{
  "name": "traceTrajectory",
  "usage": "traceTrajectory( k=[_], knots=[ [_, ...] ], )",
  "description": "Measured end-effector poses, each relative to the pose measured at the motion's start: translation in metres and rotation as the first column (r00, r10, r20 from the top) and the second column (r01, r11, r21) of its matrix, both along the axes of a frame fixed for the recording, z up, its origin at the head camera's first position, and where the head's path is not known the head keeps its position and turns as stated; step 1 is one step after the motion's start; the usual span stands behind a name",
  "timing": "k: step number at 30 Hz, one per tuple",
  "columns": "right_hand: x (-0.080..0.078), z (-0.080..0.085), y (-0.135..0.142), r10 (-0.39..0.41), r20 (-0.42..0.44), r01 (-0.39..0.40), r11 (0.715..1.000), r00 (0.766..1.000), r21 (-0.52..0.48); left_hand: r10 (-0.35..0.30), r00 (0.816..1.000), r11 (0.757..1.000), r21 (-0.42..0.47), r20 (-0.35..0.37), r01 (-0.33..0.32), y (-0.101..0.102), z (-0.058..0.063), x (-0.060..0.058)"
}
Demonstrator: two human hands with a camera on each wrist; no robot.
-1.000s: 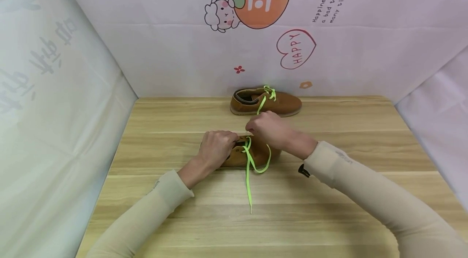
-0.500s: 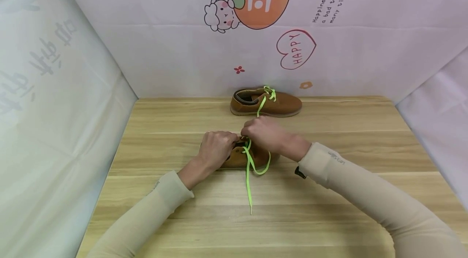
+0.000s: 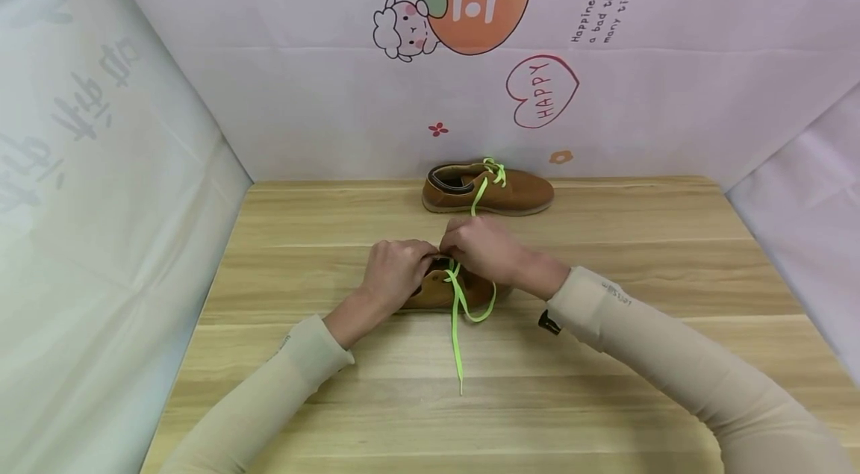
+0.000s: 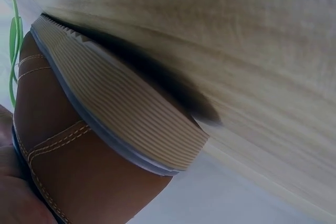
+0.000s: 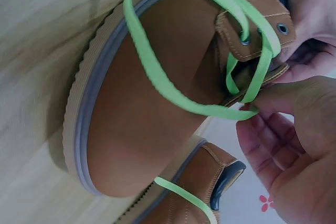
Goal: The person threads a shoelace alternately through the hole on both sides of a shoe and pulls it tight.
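Observation:
A brown leather shoe (image 3: 430,298) stands on the wooden table, toe to the right, laced with a bright green shoelace (image 3: 456,340). My left hand (image 3: 395,272) grips the shoe at its opening, fingers by the far eyelet flap. In the right wrist view, my right hand (image 5: 294,135) pinches the shoelace between thumb and fingers, close under the flap's edge. A loop of lace curves over the toe, and metal eyelets show on the near flap. One loose end trails over the table towards me. The left wrist view shows the shoe's heel (image 4: 58,108) and ribbed sole.
A second brown shoe (image 3: 524,190) with green laces stands behind, close to the white printed backdrop (image 3: 322,108). White sheets hang at the left (image 3: 101,198) and right sides of the wooden table (image 3: 302,399).
My right hand has moved left and slightly down, from above the shoe's toe to the far flap beside my left fingers. The left hand stays almost in place.

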State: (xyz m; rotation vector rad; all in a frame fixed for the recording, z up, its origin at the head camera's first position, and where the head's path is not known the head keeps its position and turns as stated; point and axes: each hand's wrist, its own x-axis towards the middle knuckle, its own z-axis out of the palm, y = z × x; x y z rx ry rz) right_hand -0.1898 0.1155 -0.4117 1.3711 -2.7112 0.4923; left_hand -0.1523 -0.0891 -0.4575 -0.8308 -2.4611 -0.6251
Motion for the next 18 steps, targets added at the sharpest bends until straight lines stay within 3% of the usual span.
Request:
traceTrajectory(
  k=[5,10,14,18],
  knots=[
    [-0.002,-0.002,0.002,-0.042,0.097,0.050,0.995,0.994,-0.085,0.010,0.996,0.999,0.043,0.094,-0.014,-0.002,0.001,-0.003],
    [-0.002,-0.005,0.004,-0.068,0.123,0.081,0.990,0.990,-0.111,0.036,0.978,0.996,0.070,0.205,-0.051,-0.002,0.005,-0.006],
    [0.000,-0.006,0.005,-0.078,0.125,0.095,0.986,0.989,-0.138,0.044,0.949,0.993,0.094,0.312,-0.077,-0.002,0.009,-0.009],
    [0.000,-0.008,0.005,-0.098,0.144,0.122,0.978,0.985,-0.168,0.050,0.906,0.987,0.117,0.421,-0.109,-0.003,0.013,-0.014]
  ],
)
